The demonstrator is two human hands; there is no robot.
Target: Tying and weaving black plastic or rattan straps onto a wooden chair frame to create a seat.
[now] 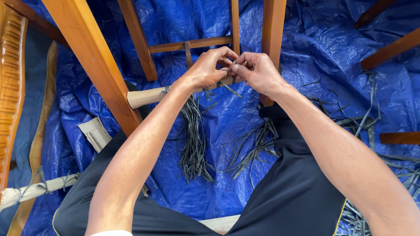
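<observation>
Forearms over dark trousers [288, 196], left hand [208, 69] and right hand [258, 72] each in pinched grip on thin dark strip [231, 69].

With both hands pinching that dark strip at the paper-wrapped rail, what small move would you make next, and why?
Probably draw the dark strip snug against the paper-wrapped rail. The left hand and right hand meet fingertip to fingertip over it, and a loose end trails below, so it looks not yet pulled tight. Whether a knot is formed is hidden by the fingers.
</observation>
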